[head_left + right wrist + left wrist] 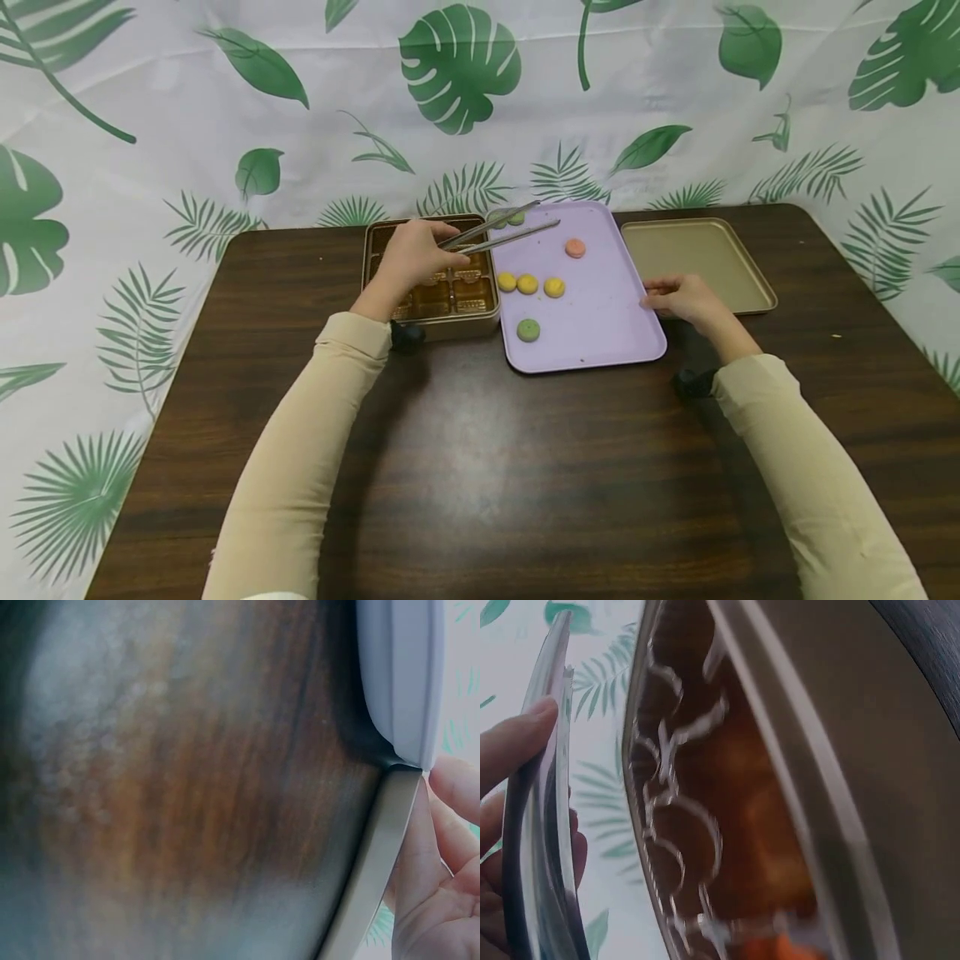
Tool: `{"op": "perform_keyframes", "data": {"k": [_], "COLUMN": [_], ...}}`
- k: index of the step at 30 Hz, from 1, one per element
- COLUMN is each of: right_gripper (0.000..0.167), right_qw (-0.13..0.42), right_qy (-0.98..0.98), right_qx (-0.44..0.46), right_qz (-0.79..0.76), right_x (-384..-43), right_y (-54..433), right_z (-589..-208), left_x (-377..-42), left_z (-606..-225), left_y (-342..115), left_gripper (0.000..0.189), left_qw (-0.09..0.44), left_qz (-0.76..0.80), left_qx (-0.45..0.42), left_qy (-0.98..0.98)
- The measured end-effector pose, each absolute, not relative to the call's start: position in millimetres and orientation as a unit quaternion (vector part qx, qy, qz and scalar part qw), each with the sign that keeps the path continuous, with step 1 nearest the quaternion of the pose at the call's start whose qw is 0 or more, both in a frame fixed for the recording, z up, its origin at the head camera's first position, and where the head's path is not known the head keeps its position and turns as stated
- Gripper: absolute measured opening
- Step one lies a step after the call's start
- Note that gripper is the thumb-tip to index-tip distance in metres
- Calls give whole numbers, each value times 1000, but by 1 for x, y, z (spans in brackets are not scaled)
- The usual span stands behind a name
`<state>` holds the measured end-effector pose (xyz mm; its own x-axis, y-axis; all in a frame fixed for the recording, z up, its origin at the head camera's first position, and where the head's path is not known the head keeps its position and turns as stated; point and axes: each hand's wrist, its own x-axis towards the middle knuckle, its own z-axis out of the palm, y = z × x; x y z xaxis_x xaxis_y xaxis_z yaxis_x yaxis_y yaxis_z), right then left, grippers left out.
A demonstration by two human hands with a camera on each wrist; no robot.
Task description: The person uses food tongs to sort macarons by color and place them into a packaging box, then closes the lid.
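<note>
My left hand (418, 254) grips metal tongs (510, 237) above a gold tin (463, 329) with a compartmented brown insert (431, 298). The tongs' arms are spread, and their tips reach over a lavender tray (600, 325) beside the tin. In the left wrist view an orange piece (780, 949) shows inside the tin. On the tray lie three yellow macarons (527, 284), a pink macaron (575, 248) and a green macaron (528, 330) near the front. Two more green macarons (516, 218) sit at the back, partly behind the tongs. My right hand (686, 302) pinches the tray's right rim.
A shallow gold lid (697, 250) lies right of the tray, its near left corner close to my right hand. Dark wooden table (465, 467) extends in front. A leaf-patterned cloth (337, 108) hangs behind the table's far edge.
</note>
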<state>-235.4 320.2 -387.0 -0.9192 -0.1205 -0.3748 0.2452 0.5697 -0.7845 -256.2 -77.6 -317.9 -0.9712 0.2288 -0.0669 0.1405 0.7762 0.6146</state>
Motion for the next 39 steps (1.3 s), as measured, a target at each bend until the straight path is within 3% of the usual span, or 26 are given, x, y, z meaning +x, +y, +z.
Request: {"op": "perform_keyframes", "data": {"k": [23,39], "right_gripper": [56,56], "right_qw": [195,198], "right_qy": [865,866], "right_qx": [28,27], "right_qz": [-460,-458], "right_x": [-233,-235], "right_y": [319,320], "right_z": [-386,-386], "left_x": [-270,-269], "left_z": [-324,-327], "left_y": [-20,-6], "left_gripper": [47,44], "left_qw": [90,98], "left_qz": [238,188], "left_qx": [119,108], "left_qy": [960,971]}}
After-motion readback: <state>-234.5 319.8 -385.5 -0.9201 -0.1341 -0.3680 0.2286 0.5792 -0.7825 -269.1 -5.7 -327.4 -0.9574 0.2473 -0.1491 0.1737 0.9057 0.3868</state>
